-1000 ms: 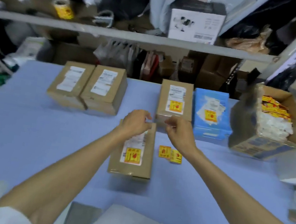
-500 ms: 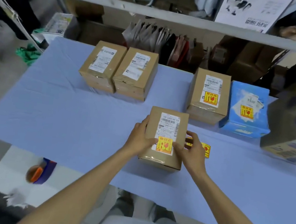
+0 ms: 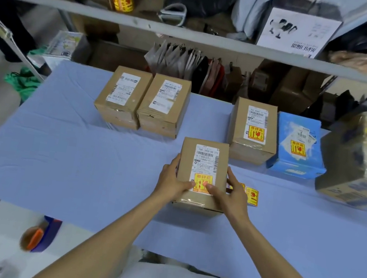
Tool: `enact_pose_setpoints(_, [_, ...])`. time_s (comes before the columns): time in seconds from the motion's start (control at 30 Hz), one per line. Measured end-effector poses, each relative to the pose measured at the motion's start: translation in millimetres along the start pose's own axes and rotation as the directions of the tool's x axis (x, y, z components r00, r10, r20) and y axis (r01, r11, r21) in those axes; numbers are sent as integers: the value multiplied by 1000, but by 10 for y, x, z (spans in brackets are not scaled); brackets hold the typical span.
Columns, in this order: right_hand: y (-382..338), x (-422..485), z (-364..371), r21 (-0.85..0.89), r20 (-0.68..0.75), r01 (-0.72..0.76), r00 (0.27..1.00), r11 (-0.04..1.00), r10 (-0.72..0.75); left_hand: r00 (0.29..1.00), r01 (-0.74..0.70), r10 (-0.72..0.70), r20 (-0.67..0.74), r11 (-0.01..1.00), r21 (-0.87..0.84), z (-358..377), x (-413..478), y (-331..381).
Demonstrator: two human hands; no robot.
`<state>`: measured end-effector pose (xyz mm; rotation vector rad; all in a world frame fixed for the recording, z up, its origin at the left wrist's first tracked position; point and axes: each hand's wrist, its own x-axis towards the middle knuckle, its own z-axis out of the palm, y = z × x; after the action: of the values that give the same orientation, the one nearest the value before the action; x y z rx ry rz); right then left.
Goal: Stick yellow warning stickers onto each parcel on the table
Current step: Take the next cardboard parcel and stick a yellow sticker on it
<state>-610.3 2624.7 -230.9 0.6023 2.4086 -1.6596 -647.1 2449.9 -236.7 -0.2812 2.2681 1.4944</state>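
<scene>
The front parcel (image 3: pixel 202 163) sits on the blue table (image 3: pixel 73 170) right in front of the person. Its yellow sticker (image 3: pixel 202 181) lies on top, just under the white address label, and both thumbs are down on that sticker, pressing it flat. The left hand (image 3: pixel 171 181) wraps the box's left side and the right hand (image 3: pixel 231 197) wraps its right side, so each hand grips the box between fingers and thumb. I'd call this the smoothing-down step, and close to finished. Just beside the right hand, two loose stickers (image 3: pixel 251 196) lie on the cloth. Back right, a brown parcel (image 3: pixel 255 116) and a blue parcel (image 3: pixel 298 129) both carry yellow marks. Back left, the far-left parcel (image 3: pixel 122 96) and the second parcel (image 3: pixel 163 105) stand touching, with white labels only, so those look like the ones left. Next move, as I read it: let go, lift a loose sticker by its edge, and reach for that back-left pair.
</scene>
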Motion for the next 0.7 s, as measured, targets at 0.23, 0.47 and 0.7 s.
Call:
enact_pose_setpoints(0.23, [-389,433,87,-36,-63,65,996,997,-67,999,-40,42,34,998,-53,-242,337,390])
enact_pose_setpoints(0.47, [-773,1093,96,-54,-83,88,992,995,-93,986,-157,158,45,987,-28,-401,950,867])
enact_pose_setpoints(0.7, [-979,1658,79,-158,-76,39,996,987,-52,987,-154,154,46,988,4,-350,1526,1052])
